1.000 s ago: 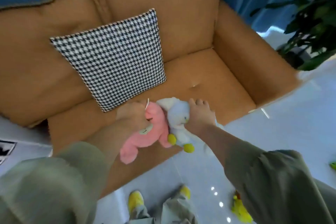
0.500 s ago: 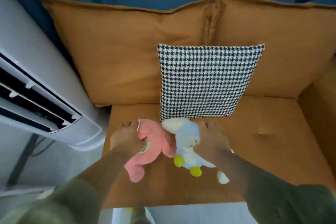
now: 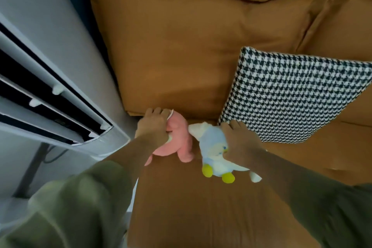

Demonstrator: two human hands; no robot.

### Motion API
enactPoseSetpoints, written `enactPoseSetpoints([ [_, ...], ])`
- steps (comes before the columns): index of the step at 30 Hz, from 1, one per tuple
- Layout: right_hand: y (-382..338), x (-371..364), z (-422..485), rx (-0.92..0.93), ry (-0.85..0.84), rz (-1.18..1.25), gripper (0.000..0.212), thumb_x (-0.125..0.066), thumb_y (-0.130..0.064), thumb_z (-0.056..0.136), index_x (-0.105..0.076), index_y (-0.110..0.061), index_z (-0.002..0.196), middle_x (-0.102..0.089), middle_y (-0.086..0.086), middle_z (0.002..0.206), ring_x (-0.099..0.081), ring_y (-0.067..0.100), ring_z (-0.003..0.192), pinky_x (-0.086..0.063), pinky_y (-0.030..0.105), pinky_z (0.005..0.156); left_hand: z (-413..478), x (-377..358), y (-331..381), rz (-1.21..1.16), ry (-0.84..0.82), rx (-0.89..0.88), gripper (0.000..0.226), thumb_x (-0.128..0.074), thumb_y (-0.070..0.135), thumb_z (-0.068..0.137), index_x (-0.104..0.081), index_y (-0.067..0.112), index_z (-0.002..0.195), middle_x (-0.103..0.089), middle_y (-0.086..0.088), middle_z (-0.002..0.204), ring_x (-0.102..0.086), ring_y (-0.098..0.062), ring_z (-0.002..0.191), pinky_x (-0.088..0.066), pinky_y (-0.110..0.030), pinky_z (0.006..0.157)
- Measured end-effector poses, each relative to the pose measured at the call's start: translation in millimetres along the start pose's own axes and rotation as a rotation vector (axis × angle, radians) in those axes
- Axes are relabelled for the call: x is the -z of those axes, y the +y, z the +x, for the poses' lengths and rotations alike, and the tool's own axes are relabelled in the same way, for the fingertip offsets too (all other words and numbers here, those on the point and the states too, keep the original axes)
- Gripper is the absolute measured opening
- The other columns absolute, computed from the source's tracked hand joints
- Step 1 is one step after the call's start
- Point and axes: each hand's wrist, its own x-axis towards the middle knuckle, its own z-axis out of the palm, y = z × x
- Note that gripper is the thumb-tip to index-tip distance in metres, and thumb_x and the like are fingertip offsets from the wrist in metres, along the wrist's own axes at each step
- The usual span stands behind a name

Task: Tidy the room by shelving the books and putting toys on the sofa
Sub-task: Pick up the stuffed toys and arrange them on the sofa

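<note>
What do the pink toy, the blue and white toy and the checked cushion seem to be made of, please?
Pink toy: matte plush, by its fuzzy, stuffed look. Blue and white toy: likewise fuzzy matte plush. Checked cushion: probably matte woven cloth, given its houndstooth pattern.

My left sleeve (image 3: 76,203) is loose, olive-green cloth. My right sleeve (image 3: 332,215) matches it. Both stop short of my wrists.

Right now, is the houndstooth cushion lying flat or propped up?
Propped up: the houndstooth cushion leans against the sofa's back cushions, its lower edge on the seat.
</note>
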Motion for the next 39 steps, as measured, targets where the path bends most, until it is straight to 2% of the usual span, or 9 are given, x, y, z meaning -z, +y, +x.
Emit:
enactPoseSetpoints([
  [7,24.6,-1.4,11.4,0.02,-0.059,0.001,0.061,-0.065,-0.034,0.074,-0.035,-0.025,0.125,-0.039,-0.002,0.12,-0.039,0.02,0.111,-0.048,0.033,0.073,44.3,-14.1,9.7,-0.004,0.064,-0.121,0.061,-0.063,0.028,0.078,-0.042,0.021,0.135,-0.047,-0.002,0.128,-0.039,-0.026,0.117,-0.041,-0.034,0.079],
  [15,35.4,-27.1,5.8,0.036,-0.036,-0.007,0.06,-0.062,-0.03,0.074,-0.038,-0.02,0.128,-0.041,-0.001,0.122,-0.039,0.019,0.112,-0.045,0.032,0.081,44.6,-40.8,25.3,0.123,-0.001,-0.129,0.079,-0.058,0.042,0.085,-0.013,0.03,0.149,-0.009,-0.007,0.157,-0.019,-0.03,0.139,-0.025,-0.044,0.111],
  [21,52.7,-35.9,-6.8,0.037,-0.032,0.078,0.057,-0.063,-0.029,0.077,-0.038,-0.018,0.128,-0.042,-0.001,0.125,-0.039,0.018,0.114,-0.043,0.031,0.082,35.9,-36.6,21.3,0.192,-0.009,-0.193,0.08,-0.064,0.04,0.081,-0.024,0.023,0.148,-0.022,-0.009,0.154,-0.019,-0.031,0.141,-0.024,-0.046,0.112],
  [24,58.7,-48.4,-7.9,0.112,-0.063,-0.001,0.06,-0.065,-0.03,0.077,-0.038,-0.017,0.129,-0.041,0.002,0.129,-0.04,0.021,0.117,-0.043,0.032,0.085,28.5,-33.7,30.4,0.235,0.101,-0.383,0.074,-0.073,0.029,0.073,-0.045,0.012,0.14,-0.037,-0.015,0.148,-0.032,-0.035,0.138,-0.029,-0.05,0.109],
  [26,62.0,-56.7,-2.2,0.154,-0.023,-0.095,0.071,-0.079,-0.033,0.062,-0.043,-0.014,0.12,-0.051,0.008,0.12,-0.05,0.026,0.108,-0.048,0.035,0.078,23.1,-38.7,44.9,0.236,0.135,-0.535,0.066,-0.069,0.027,0.077,-0.049,0.011,0.137,-0.043,-0.013,0.145,-0.036,-0.032,0.137,-0.029,-0.048,0.112],
  [29,60.4,-67.2,10.0,0.072,0.1,0.034,0.093,-0.091,-0.037,0.037,-0.044,-0.012,0.112,-0.06,0.012,0.101,-0.06,0.03,0.089,-0.055,0.038,0.069,16.9,-56.1,62.1,0.123,0.039,-0.672,0.071,-0.074,0.034,0.074,-0.05,0.007,0.135,-0.052,-0.013,0.138,-0.048,-0.031,0.128,-0.033,-0.044,0.108],
  [33,63.0,-99.0,15.3,0.121,-0.05,0.152,0.099,-0.075,-0.041,0.074,-0.015,-0.017,0.149,-0.02,0.01,0.151,-0.023,0.028,0.138,-0.029,0.041,0.112,14.2,-81.6,95.5,-0.038,-0.314,-0.473,0.091,-0.063,0.039,0.086,-0.007,0.011,0.152,-0.011,-0.006,0.159,-0.021,-0.025,0.142,-0.026,-0.036,0.115],
  [36,80.4,-109.9,11.5,-0.011,-0.095,0.387,0.112,-0.079,-0.042,0.071,-0.004,-0.02,0.151,-0.004,0.004,0.158,-0.014,0.024,0.144,-0.023,0.04,0.115,19.3,-91.4,116.6,-0.039,-0.313,-0.399,0.091,-0.064,0.038,0.084,-0.005,0.019,0.152,-0.008,-0.002,0.159,-0.028,-0.026,0.139,-0.034,-0.036,0.107],
  [39,97.7,-122.5,13.3,-0.204,-0.151,0.824,0.125,-0.088,-0.04,0.057,-0.007,-0.022,0.15,-0.026,0.0,0.151,-0.031,0.021,0.137,-0.037,0.044,0.108,23.3,-104.3,123.1,-0.111,-0.359,-0.312,0.098,-0.07,0.042,0.077,-0.006,0.028,0.151,-0.018,0.001,0.155,-0.038,-0.026,0.133,-0.045,-0.042,0.097],
])
